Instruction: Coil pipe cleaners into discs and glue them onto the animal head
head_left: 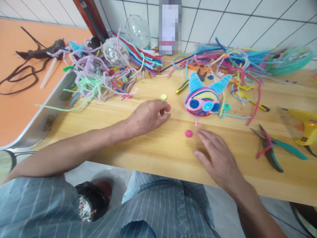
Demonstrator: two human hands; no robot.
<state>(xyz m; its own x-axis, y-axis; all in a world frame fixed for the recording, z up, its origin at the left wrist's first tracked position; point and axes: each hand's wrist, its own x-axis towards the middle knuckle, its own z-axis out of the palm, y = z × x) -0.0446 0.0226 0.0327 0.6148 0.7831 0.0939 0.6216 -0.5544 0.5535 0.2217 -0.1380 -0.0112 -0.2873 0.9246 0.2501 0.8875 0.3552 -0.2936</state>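
Observation:
My left hand [151, 115] is over the board with fingers loosely curled and thumb apart. Its fingertips are at a small pink disc [169, 107], partly hidden; whether they touch it I cannot tell. Just beyond lies a pale yellow disc [164, 97]. My right hand [215, 153] rests low with fingers apart, holding nothing, right of a coiled pink disc [188, 133]. A short bent pink piece [197, 123] lies above that hand. Further back sits a pipe-cleaner animal head [203, 97], with blue pointed ears, a striped band and blue coiled discs.
Pliers [268, 147] with a pink strip across them and a yellow glue gun [300, 124] lie right. Yellow-handled cutters [184, 85] are behind the head. Tangled pipe cleaners [90, 72] heap left; more bundles [257, 58] line the wall. A phone-like panel [169, 29] stands at the back.

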